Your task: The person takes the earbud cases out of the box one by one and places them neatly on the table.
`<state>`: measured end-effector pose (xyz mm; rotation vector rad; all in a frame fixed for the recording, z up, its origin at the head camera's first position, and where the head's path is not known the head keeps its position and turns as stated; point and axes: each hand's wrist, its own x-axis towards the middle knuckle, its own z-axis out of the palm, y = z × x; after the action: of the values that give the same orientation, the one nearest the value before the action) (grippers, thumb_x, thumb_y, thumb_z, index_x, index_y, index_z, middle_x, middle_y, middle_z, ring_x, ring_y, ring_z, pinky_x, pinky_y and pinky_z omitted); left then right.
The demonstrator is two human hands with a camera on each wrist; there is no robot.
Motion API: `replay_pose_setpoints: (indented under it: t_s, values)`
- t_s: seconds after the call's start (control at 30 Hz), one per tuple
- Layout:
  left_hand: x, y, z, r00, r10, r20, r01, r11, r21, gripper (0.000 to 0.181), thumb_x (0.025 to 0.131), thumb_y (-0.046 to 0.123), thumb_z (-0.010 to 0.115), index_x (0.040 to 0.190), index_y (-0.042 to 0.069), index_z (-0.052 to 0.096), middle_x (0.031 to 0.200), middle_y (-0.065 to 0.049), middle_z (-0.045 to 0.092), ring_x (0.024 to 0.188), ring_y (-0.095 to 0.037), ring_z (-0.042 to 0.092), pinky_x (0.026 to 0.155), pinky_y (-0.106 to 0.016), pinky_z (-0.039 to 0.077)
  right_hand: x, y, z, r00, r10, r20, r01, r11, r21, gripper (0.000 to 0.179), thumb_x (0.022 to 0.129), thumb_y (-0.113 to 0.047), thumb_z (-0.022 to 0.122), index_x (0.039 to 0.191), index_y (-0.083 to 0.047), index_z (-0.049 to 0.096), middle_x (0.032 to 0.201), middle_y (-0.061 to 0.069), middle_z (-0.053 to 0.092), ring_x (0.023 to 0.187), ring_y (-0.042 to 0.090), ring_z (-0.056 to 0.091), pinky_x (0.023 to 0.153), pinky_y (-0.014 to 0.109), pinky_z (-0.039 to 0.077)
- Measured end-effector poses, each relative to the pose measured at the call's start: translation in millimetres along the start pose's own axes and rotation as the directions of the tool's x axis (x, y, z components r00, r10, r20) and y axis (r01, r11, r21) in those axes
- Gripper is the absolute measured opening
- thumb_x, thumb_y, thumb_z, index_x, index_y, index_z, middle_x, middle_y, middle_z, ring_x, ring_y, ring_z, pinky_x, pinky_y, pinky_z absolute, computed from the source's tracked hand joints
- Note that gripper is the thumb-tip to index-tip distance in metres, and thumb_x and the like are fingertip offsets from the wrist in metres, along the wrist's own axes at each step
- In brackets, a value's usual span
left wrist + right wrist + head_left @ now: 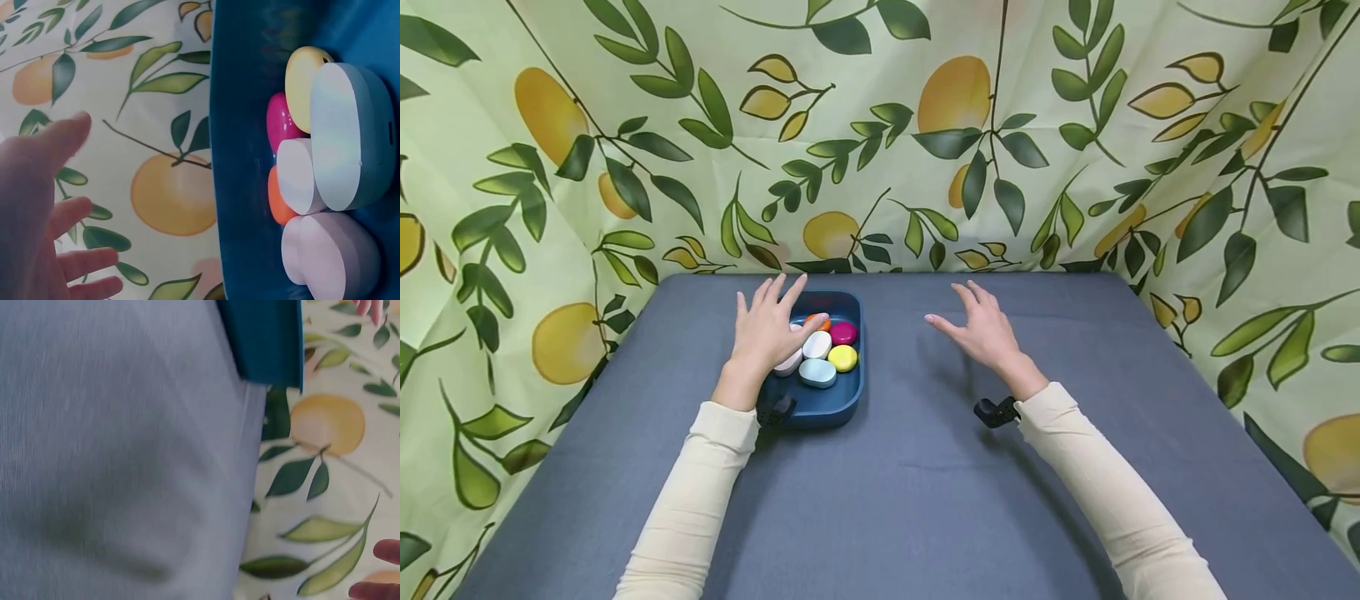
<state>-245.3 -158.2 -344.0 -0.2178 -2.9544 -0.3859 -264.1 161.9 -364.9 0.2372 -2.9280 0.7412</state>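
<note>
The two hands are hovering well apart with fingers spread, holding nothing: the left hand point(758, 335) over the left part of a blue tray point(820, 410), the right hand point(987, 333) above the cloth to its right. Rounded pieces are crowding inside: light-blue point(817, 373) nearest, yellow point(842, 358) and magenta point(843, 333) on the right, white point(817, 345) mid-cluster, orange point(819, 322) far, pale pink point(340, 256) left. Since they are sitting so close, careful handling probably means fingertips descending vertically, pinching one piece without nudging neighbours. No brand or writing is showing legibly.
</note>
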Motion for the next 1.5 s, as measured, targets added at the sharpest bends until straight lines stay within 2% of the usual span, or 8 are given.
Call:
replay_pose_setpoints:
  t_s: [0.17,0.37,0.57,0.77,0.97,1.23,1.33,1.5]
  values:
    - [-11.5,-5.2,-2.6,1.0,-0.004,0.004,0.005,0.999,-0.042,0.065,0.095,0.05,0.052,0.149,0.017,0.037,0.154,-0.019,0.036,0.143,-0.04,0.032,0.119,-0.062,0.02,-8.0,-16.4,7.5,0.998,-0.063,0.024,0.059,0.987,0.147,0.072,0.091,-0.049,0.061,0.147,-0.01,0.037,0.154,0.017,0.035,0.143,0.037,0.034,0.114,0.058,0.034]
    - [-28.4,-20.7,-5.1,0.998,-0.045,0.048,0.05,0.99,-0.129,0.054,0.097,0.039,0.053,0.143,0.013,0.046,0.147,-0.022,0.045,0.136,-0.042,0.042,0.108,-0.062,0.039,-17.6,-36.2,23.4,0.987,-0.155,0.028,0.147,0.969,0.197,0.063,0.09,-0.039,0.066,0.14,-0.006,0.046,0.141,0.017,0.051,0.128,0.035,0.051,0.106,0.051,0.045]
    - [-41.5,-41.8,-7.5,0.986,-0.07,0.15,0.095,0.982,-0.166,0.051,0.098,0.035,0.053,0.142,0.01,0.048,0.145,-0.026,0.046,0.133,-0.045,0.044,0.103,-0.064,0.041,-24.9,-54.8,39.1,0.969,-0.245,0.042,0.226,0.939,0.261,0.054,0.089,-0.028,0.07,0.134,-0.003,0.052,0.13,0.018,0.06,0.118,0.032,0.059,0.098,0.045,0.053]
    - [-44.6,-61.4,-4.0,0.963,-0.012,0.27,0.086,0.96,-0.265,0.057,0.095,0.031,0.059,0.144,0.006,0.044,0.138,-0.032,0.05,0.127,-0.046,0.05,0.101,-0.061,0.044,-28.7,-73.4,50.7,0.948,-0.307,0.08,0.259,0.895,0.364,0.042,0.087,-0.018,0.071,0.123,0.001,0.059,0.12,0.02,0.066,0.108,0.03,0.064,0.094,0.045,0.055]
    - [-45.8,-82.3,2.9,0.943,0.099,0.319,0.063,0.885,-0.461,0.062,0.092,0.028,0.064,0.143,0.0,0.043,0.137,-0.033,0.05,0.125,-0.045,0.053,0.104,-0.057,0.045,-27.5,-89.8,63.7,0.923,-0.371,0.103,0.293,0.85,0.437,0.033,0.085,-0.013,0.072,0.113,0.003,0.064,0.109,0.02,0.07,0.096,0.027,0.067,0.088,0.039,0.058]
    - [-47.4,-105.6,15.9,0.896,0.168,0.412,0.155,0.75,-0.643,0.073,0.09,0.027,0.067,0.151,0.008,0.03,0.154,-0.03,0.029,0.14,-0.049,0.033,0.113,-0.063,0.032,-22.7,-107.7,80.8,0.895,-0.428,0.127,0.323,0.817,0.477,0.031,0.084,-0.011,0.074,0.109,0.004,0.065,0.104,0.019,0.071,0.093,0.026,0.068,0.086,0.038,0.059]
    - [-47.7,-110.2,18.7,0.895,0.181,0.408,0.159,0.726,-0.669,0.073,0.091,0.025,0.067,0.151,0.009,0.029,0.157,-0.03,0.022,0.142,-0.052,0.028,0.114,-0.065,0.028,-19.6,-114.7,86.0,0.897,-0.419,0.137,0.308,0.818,0.486,0.033,0.083,-0.011,0.075,0.11,0.005,0.064,0.104,0.019,0.072,0.093,0.027,0.069,0.085,0.037,0.059]
    - [-47.1,-115.3,20.6,0.906,0.18,0.384,0.149,0.712,-0.686,0.071,0.091,0.023,0.066,0.151,0.01,0.03,0.157,-0.028,0.022,0.142,-0.052,0.027,0.114,-0.066,0.027,-11.8,-127.0,94.3,0.919,-0.359,0.164,0.248,0.848,0.468,0.036,0.081,-0.014,0.077,0.11,0.004,0.065,0.106,0.018,0.072,0.097,0.028,0.069,0.087,0.034,0.059]
